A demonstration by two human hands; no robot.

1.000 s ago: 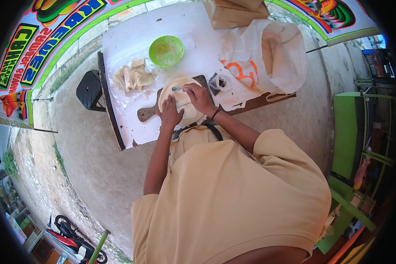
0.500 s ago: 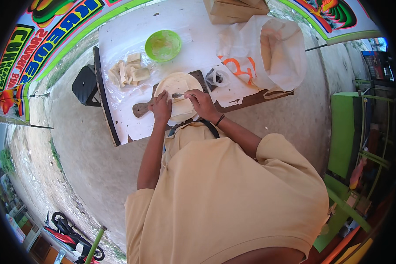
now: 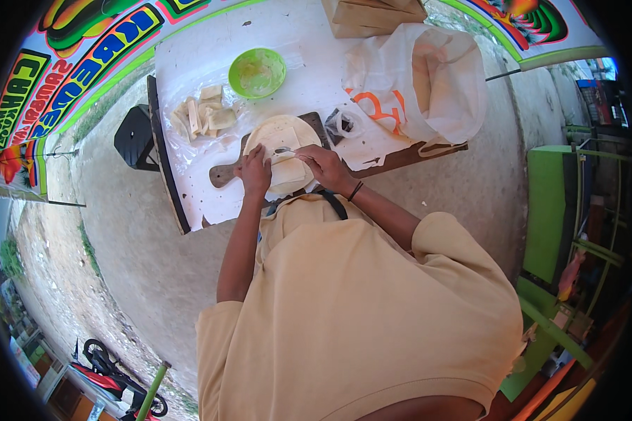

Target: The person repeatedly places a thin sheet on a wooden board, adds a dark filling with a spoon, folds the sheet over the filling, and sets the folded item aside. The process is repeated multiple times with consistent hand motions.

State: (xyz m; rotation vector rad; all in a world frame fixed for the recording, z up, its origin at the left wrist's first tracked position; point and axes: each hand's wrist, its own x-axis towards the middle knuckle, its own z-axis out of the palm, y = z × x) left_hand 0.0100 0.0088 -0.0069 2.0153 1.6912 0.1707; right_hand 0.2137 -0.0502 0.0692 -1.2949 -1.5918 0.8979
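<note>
White table (image 3: 203,49), right hand (image 3: 324,168) holding spoon (image 3: 284,150) over round pale sheet (image 3: 275,129); left hand (image 3: 255,171) at its left edge, grip unclear

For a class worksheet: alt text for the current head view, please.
A person's right hand holds a spoon over a pale disc on a board; the left hand touches the disc's left side. A green bowl and white bag share the table.

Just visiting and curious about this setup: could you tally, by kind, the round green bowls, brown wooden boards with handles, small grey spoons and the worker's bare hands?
Round green bowl: 1
Brown wooden paddle-shaped board: 1
Small grey metal-looking spoon: 1
Bare hands (left hand, right hand): 2
Total: 5
</note>
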